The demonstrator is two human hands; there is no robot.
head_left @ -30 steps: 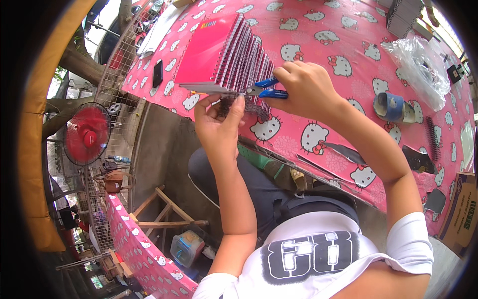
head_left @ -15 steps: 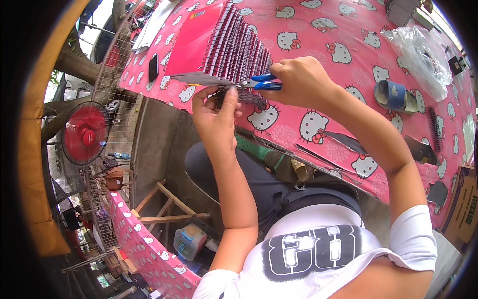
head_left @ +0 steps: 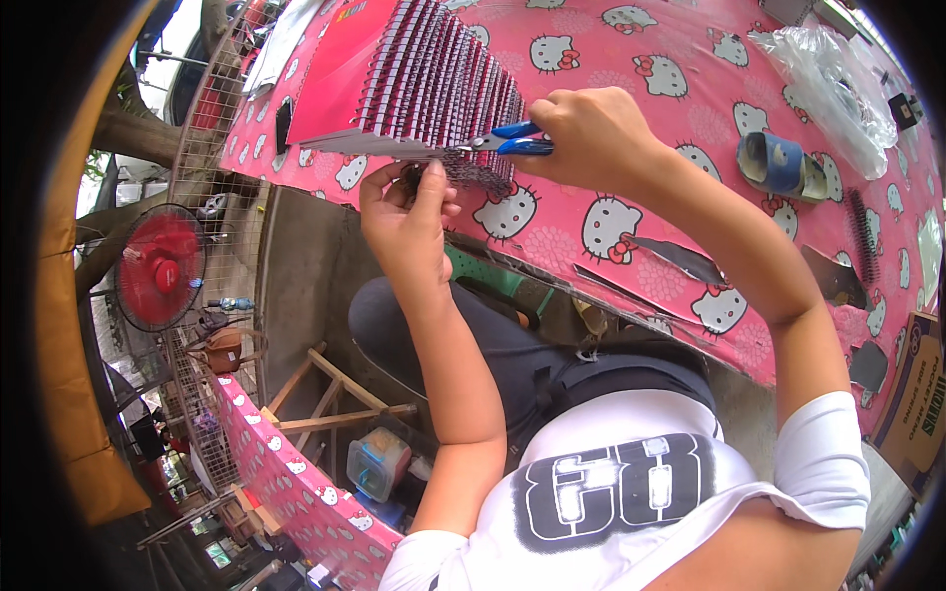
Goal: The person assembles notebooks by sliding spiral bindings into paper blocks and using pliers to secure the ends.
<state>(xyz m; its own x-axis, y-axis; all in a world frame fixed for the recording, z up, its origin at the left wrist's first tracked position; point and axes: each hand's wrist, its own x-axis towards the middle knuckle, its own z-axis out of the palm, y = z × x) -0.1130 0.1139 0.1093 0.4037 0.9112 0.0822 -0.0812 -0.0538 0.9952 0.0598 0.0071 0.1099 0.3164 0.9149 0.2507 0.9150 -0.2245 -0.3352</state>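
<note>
A stack of red spiral-bound notebooks (head_left: 330,79) lies at the far left of the table, its dark wire coils facing right. My right hand (head_left: 599,135) grips a pair of blue-handled wire cutters (head_left: 526,147), their metal jaws at the lower edge of the coils. Just below, my left hand (head_left: 406,212) is closed, thumb and fingers pinching dark spiral wire near the notebooks' lower edge. A tangle of loose dark wire coils (head_left: 485,180) hangs beside its fingertips. Exactly what the jaws touch is too small to tell.
Pink patterned cloth (head_left: 660,128) covers the table, torn near the front edge. Toward the right are a blue tape roll (head_left: 774,164), a clear plastic bag (head_left: 833,94), a black coil (head_left: 863,236) and a cardboard box (head_left: 907,414). A red fan (head_left: 163,266) stands at left.
The notebook stack has shifted left and now covers more of the phone beside it. Both hands have moved slightly left and up in the picture, still holding the cutters and the wire.
</note>
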